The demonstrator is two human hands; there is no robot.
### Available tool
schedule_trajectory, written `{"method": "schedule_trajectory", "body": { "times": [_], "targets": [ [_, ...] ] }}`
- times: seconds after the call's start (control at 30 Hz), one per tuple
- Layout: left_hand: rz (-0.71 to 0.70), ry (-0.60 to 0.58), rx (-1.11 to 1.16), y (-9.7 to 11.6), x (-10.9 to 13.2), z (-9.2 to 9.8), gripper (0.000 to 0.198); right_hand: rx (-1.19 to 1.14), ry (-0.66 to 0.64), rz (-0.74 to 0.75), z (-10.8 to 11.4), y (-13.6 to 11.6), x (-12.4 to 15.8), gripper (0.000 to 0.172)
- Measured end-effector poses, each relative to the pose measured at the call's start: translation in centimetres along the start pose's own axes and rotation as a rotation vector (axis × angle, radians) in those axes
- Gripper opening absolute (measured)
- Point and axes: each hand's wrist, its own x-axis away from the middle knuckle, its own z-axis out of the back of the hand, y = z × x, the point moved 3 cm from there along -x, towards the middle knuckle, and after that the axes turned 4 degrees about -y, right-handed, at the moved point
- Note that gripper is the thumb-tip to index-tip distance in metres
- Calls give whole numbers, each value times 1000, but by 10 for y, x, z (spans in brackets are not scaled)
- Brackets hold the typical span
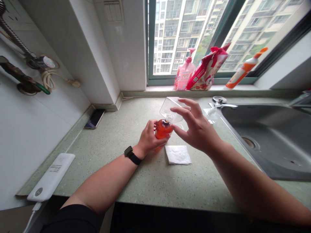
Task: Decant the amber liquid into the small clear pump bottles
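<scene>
My left hand (pixel 152 137) is wrapped round a small bottle of orange-red liquid (pixel 163 130) with a dark neck, just above the counter's middle. Over that neck a clear, angular plastic container (pixel 167 106) is tilted; whether the two touch I cannot tell. The fingers and thumb of my right hand (pixel 194 126) curve round the clear container, its far side hidden behind them. Close in front of the bottle lies a folded white tissue (pixel 178 154).
A steel sink (pixel 262 129) takes up the right, with a white pump head (pixel 220 105) beside its rim. Along the window sill stand a pink pump bottle (pixel 184 74), a red bag (pixel 206 72) and an orange-white bottle (pixel 243 71). Left are a phone (pixel 94 118) and white power bank (pixel 52 176).
</scene>
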Motion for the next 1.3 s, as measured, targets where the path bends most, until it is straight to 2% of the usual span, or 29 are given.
{"method": "schedule_trajectory", "body": {
  "times": [0.3,0.47,0.83,1.3],
  "targets": [
    [-8,-14,-15,-1,-1,0,70,-10,17,-42,-1,6,-1,58],
    [-5,-25,-2,-1,-1,0,68,-107,72,-67,-4,11,1,65],
    [-7,-27,10,-2,-1,1,69,-146,103,-95,-7,18,0,61],
    [-9,-29,10,-3,-2,0,69,-194,55,-140,-11,23,1,60]
  ]
}}
